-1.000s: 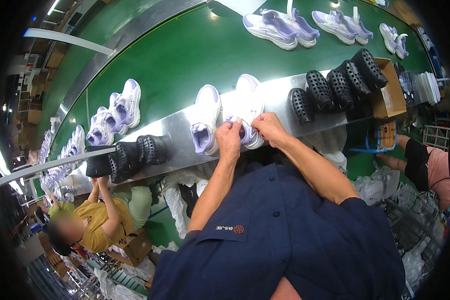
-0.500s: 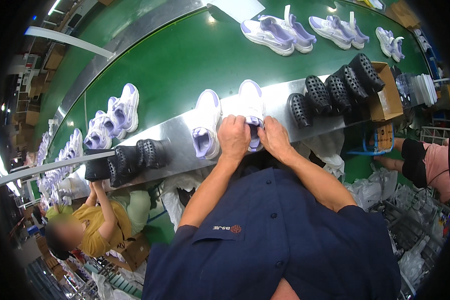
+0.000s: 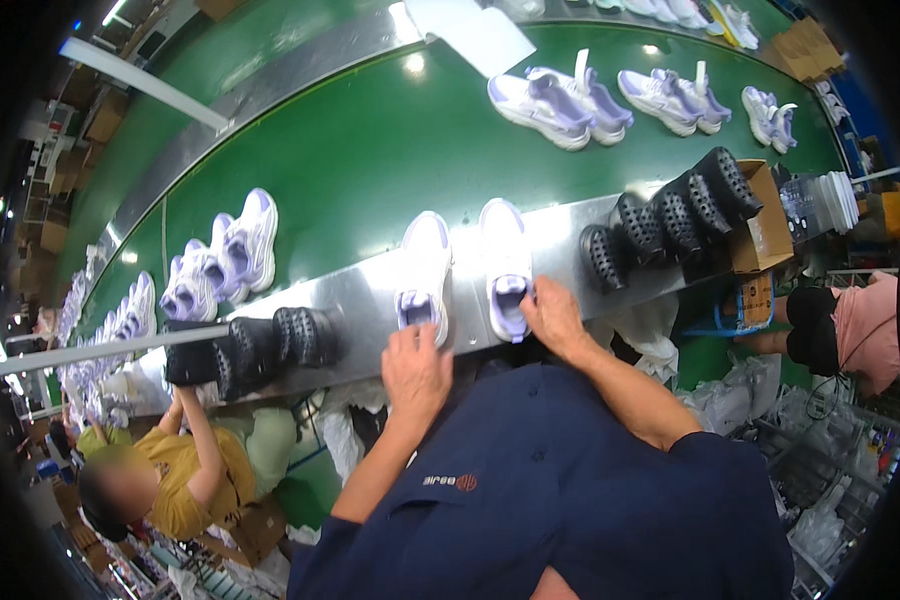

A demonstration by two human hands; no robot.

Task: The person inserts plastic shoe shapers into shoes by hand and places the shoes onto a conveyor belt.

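Two white sneakers with lilac trim lie side by side on the metal ledge in front of me, toes pointing away. My left hand (image 3: 417, 372) is at the heel of the left sneaker (image 3: 428, 255), fingers reaching forward and slightly bent; whether they touch it is hard to tell. At the collar of the right sneaker (image 3: 504, 250), my right hand (image 3: 555, 315) has its thumb and fingers against the outer side. The lilac lining of the right sneaker shows in its opening, while my left fingers partly cover the other one's heel.
Black perforated shoe forms (image 3: 678, 215) stand at the right by a cardboard box (image 3: 760, 215); more black forms (image 3: 305, 337) sit at the left. Sneaker pairs (image 3: 560, 105) rest on the green belt (image 3: 350, 160). A co-worker in a yellow shirt (image 3: 195, 490) works at the left.
My left hand has left the right sneaker and moved left and nearer to me, to the left sneaker's heel. My right hand stays by the right sneaker. The whole view has shifted slightly.
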